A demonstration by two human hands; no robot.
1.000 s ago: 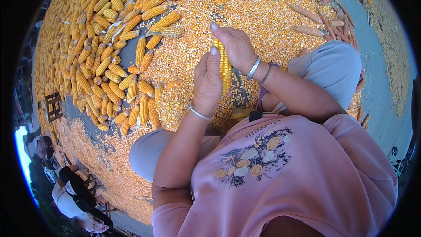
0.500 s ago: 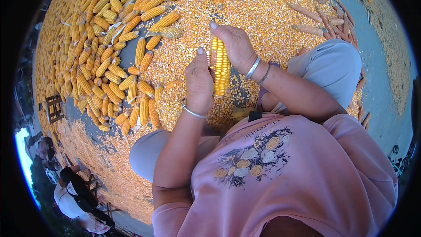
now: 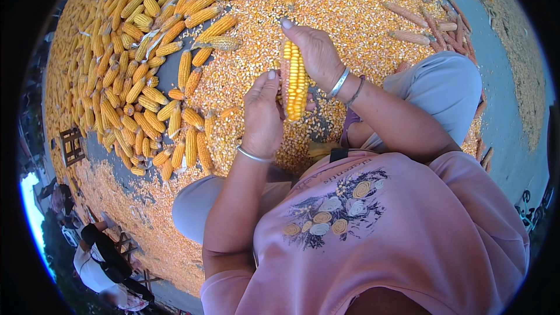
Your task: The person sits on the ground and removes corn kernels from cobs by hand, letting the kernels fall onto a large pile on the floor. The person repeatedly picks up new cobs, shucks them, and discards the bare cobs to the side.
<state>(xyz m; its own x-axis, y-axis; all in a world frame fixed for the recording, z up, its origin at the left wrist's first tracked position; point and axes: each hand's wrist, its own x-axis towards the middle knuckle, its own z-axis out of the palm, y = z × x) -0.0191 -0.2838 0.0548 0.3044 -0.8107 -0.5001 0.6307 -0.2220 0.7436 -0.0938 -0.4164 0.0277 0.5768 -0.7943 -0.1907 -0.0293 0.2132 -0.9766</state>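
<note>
A yellow corn cob [image 3: 294,84] stands lengthwise between my two hands, with a strip of bare pinkish core along its left side. My right hand [image 3: 315,52] is closed on its upper part, thumb pointing up. My left hand [image 3: 262,116] cups it from the lower left, its fingertips partly showing beneath the cob and its thumb beside the bared strip. Loose kernels [image 3: 338,17] lie spread under and around both hands. Many whole cobs [image 3: 140,81] lie heaped to the left.
Bare pinkish cobs [image 3: 408,14] lie at the upper right beside grey ground [image 3: 507,99]. A wooden crate [image 3: 72,146] stands at the far left. Another person [image 3: 93,265] in white and black is at the lower left. My grey-trousered knees [image 3: 437,87] flank the kernels.
My left hand has moved left from the cob's middle, uncovering a strip of bare core on it. My right hand and the cob have risen slightly.
</note>
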